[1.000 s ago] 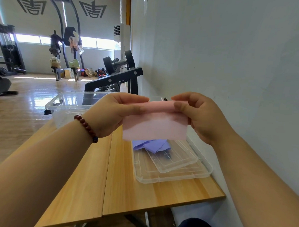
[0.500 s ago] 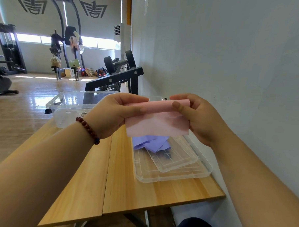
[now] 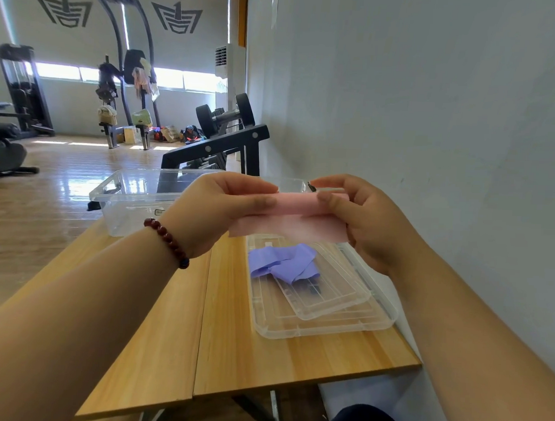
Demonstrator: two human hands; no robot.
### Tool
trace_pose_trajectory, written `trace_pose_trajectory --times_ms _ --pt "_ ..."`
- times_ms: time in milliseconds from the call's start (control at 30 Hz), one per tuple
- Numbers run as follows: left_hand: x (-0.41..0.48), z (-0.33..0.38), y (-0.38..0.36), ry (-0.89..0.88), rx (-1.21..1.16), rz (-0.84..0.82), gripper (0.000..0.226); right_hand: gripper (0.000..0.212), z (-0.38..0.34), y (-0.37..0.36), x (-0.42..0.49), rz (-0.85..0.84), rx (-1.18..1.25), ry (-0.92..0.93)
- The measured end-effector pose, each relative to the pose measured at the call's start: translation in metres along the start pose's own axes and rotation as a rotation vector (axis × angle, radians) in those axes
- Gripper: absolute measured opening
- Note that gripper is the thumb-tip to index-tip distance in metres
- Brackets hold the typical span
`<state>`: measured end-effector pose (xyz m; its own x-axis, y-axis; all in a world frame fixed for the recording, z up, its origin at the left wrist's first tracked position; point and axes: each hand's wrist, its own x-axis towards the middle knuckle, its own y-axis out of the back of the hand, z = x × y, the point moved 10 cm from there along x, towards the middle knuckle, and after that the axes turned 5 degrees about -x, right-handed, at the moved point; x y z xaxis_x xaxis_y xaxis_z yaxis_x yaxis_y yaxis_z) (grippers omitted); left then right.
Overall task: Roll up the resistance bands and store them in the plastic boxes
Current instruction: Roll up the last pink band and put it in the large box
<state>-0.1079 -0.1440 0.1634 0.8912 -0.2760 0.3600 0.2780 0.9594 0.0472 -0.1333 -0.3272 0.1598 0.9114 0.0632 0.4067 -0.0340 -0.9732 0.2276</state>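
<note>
A pink band [image 3: 296, 218], half rolled

The left hand [image 3: 211, 209] pinches one end of the roll and the right hand [image 3: 366, 225] pinches the other, up in the air over the far side of the tabletop [image 3: 232, 351]. The roll lies sideways between them, a flap hanging down. The clear box [image 3: 126, 211] sits by the far left corner, nearer the left hand.

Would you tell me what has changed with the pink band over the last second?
The pink band now hangs shorter, as the left hand and right hand rolled it from the top; both still pinch it. The purple band stays on the clear lids.
</note>
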Motion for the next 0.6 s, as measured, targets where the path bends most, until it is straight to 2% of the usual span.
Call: trace_pose_trajectory --times_ms 133,300,467,600 --pt "0.0 -0.005 -0.001 0.024 0.016 -0.008 0.028 0.016 -0.005 0.006 -0.001 0.071 -0.05 0.044" --pt "-0.001 -0.008 0.0 0.068 0.013 -0.011 0.018 0.023 -0.011 0.006 -0.002 0.069 -0.068 0.079" --pt "-0.002 0.0 0.003 0.002 0.038 0.02 0.032 0.014 0.0 0.003 0.001 0.025 0.031 -0.026" --pt "-0.002 -0.005 0.002 0.02 0.069 0.01 0.022 0.013 0.0 0.006 0.002 0.049 0.059 -0.025"
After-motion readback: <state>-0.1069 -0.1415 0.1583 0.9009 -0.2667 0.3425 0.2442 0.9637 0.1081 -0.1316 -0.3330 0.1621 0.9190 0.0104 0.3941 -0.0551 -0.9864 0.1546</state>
